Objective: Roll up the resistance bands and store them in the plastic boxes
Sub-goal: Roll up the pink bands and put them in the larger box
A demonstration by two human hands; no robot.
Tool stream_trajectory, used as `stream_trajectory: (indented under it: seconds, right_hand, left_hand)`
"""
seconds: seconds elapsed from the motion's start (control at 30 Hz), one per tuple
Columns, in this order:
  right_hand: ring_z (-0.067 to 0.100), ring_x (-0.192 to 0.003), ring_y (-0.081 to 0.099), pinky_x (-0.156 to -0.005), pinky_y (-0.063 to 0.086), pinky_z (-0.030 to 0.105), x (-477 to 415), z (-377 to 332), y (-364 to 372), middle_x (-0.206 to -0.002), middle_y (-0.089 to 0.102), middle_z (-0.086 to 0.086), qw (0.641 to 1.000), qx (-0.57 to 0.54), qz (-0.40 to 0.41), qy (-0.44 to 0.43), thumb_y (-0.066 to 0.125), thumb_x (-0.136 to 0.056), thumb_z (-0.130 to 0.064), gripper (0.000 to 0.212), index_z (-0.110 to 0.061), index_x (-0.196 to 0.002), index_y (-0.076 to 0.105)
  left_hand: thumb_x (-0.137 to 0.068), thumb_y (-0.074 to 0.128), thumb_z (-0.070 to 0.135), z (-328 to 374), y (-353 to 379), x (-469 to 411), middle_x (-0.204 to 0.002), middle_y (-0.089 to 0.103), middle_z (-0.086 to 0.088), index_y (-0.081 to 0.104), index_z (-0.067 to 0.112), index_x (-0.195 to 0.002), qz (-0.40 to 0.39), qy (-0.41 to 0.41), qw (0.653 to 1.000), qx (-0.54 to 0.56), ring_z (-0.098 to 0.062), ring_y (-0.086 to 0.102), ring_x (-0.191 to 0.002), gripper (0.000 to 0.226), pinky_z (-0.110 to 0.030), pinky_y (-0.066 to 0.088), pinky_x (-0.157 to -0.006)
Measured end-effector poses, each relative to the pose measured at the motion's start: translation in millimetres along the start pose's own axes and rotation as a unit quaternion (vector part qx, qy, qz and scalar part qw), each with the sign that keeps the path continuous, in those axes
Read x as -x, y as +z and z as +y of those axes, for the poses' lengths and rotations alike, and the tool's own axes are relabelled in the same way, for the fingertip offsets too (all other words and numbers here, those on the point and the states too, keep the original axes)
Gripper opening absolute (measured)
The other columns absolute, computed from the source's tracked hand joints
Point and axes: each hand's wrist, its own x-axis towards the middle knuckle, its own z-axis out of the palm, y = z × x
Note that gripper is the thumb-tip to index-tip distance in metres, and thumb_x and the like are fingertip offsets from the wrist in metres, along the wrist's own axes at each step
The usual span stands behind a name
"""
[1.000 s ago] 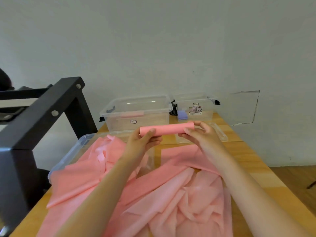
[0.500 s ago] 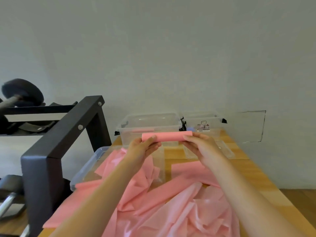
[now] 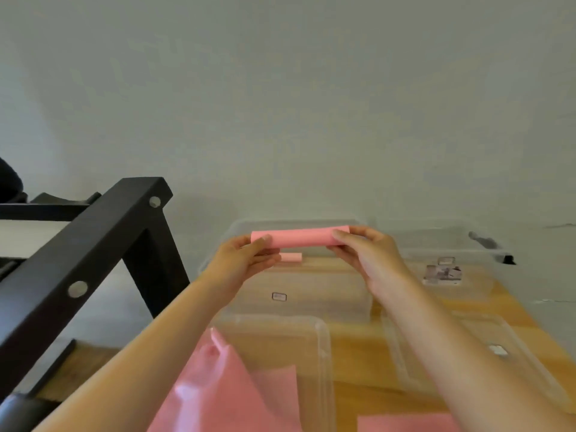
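One wooden table carries everything: the clear plastic box at twelve o'clock, loose pink bands heaped at six. Above that box I hold the rolled band level, left hand pinching its nine o'clock end, right hand its three o'clock end. A small roll lies inside. Storing is the step in hand. Next, I judge, I lower it beside that one without letting it unwind.

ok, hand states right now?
Left hand: grips the left end of the rolled pink band.
Right hand: grips its right end.
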Motion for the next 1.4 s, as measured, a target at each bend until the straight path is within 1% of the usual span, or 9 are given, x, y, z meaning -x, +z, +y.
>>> stream_trajectory:
  seconds: [0.43, 0.57, 0.73, 0.83, 1.0, 1.1, 1.17, 1.3, 1.4]
  right_hand:
    - [0.022, -0.062, 0.068, -0.054, 0.058, 0.023, -107, 49, 29, -0.083, 0.064, 0.018, 0.98, -0.014, 0.027, 0.198, 0.067, -0.082, 0.006, 0.007, 0.006, -0.08, 0.06]
    - [0.021, -0.073, 0.062, -0.049, 0.056, 0.02, -123, 64, 37, -0.083, 0.062, 0.015, 0.971, -0.038, 0.091, 0.219, 0.066, -0.081, 0.009, 0.01, 0.003, -0.081, 0.059]
    - [0.02, -0.068, 0.058, -0.047, 0.054, 0.018, -139, 87, 46, -0.088, 0.062, 0.018, 0.953, -0.035, 0.156, 0.256, 0.063, -0.08, 0.014, 0.013, 0.012, -0.092, 0.061]
    - [0.022, -0.068, 0.057, -0.046, 0.053, 0.017, -150, 98, 47, -0.101, 0.059, 0.023, 0.947, -0.016, 0.187, 0.261, 0.062, -0.079, 0.019, 0.024, 0.018, -0.103, 0.06]
    - [0.02, -0.066, 0.062, -0.052, 0.054, 0.017, -162, 120, 47, -0.092, 0.066, 0.019, 0.942, 0.131, 0.177, 0.253, 0.071, -0.075, 0.012, 0.032, 0.012, -0.107, 0.065]
    - [0.023, -0.07, 0.064, -0.074, 0.057, 0.032, -171, 138, 50, -0.087, 0.069, 0.015, 0.915, 0.259, 0.175, 0.256, 0.078, -0.073, 0.001, 0.028, 0.003, -0.1, 0.07]
    - [0.026, -0.078, 0.066, -0.085, 0.055, 0.041, -174, 149, 54, -0.088, 0.071, 0.013, 0.9, 0.306, 0.173, 0.257, 0.083, -0.07, -0.006, 0.033, 0.0, -0.1, 0.073]
    - [0.027, -0.083, 0.067, -0.084, 0.054, 0.039, -181, 159, 58, -0.091, 0.072, 0.014, 0.886, 0.345, 0.185, 0.249, 0.084, -0.069, -0.012, 0.03, -0.004, -0.096, 0.073]
    - [0.022, -0.079, 0.061, -0.074, 0.046, 0.027, -189, 159, 56, -0.088, 0.069, 0.01, 0.88, 0.365, 0.195, 0.233, 0.083, -0.071, -0.014, 0.028, -0.005, -0.094, 0.071]
  left_hand:
    - [-0.09, 0.063, 0.008, -19, -25, -109, -0.077, 0.065, -0.015, 0.058, 0.002, -0.088, 0.136, -0.2, 0.963, 0.12, -0.014, 0.068, -0.056, 0.008, -0.02, 0.057, -0.054]
    - [-0.092, 0.061, 0.007, -29, -19, -129, -0.045, 0.057, -0.005, 0.056, 0.004, -0.08, 0.181, -0.261, 0.933, 0.169, -0.006, 0.053, -0.033, 0.013, -0.02, 0.054, -0.048]
    - [-0.094, 0.058, 0.012, -45, -12, -153, -0.069, 0.047, -0.006, 0.053, 0.009, -0.081, 0.217, -0.32, 0.903, 0.188, -0.012, 0.047, -0.054, 0.014, -0.018, 0.045, -0.039]
    - [-0.093, 0.059, 0.012, -58, -13, -167, -0.072, 0.046, -0.006, 0.055, 0.013, -0.105, 0.253, -0.331, 0.89, 0.183, -0.016, 0.047, -0.054, 0.013, -0.02, 0.045, -0.039]
    - [-0.094, 0.056, 0.005, -88, -22, -184, -0.054, 0.061, -0.006, 0.052, -0.011, -0.125, 0.301, -0.328, 0.872, 0.206, -0.017, 0.058, -0.053, 0.035, -0.014, 0.041, -0.031]
    - [-0.091, 0.059, 0.0, -106, -31, -192, -0.066, 0.061, -0.01, 0.054, -0.011, -0.119, 0.356, -0.324, 0.845, 0.234, -0.019, 0.06, -0.053, 0.031, -0.016, 0.044, -0.032]
    - [-0.089, 0.061, -0.001, -113, -36, -195, -0.052, 0.063, -0.005, 0.058, -0.005, -0.1, 0.377, -0.324, 0.832, 0.246, -0.015, 0.061, -0.043, 0.012, -0.017, 0.043, -0.031]
    - [-0.092, 0.055, -0.003, -128, -35, -212, -0.072, 0.056, -0.007, 0.053, 0.007, -0.106, 0.386, -0.32, 0.814, 0.294, -0.018, 0.054, -0.062, 0.017, -0.017, 0.045, -0.032]
    - [-0.088, 0.056, -0.012, -131, -31, -220, -0.074, 0.053, -0.011, 0.053, 0.004, -0.08, 0.409, -0.313, 0.808, 0.288, -0.02, 0.052, -0.065, 0.018, -0.018, 0.045, -0.032]
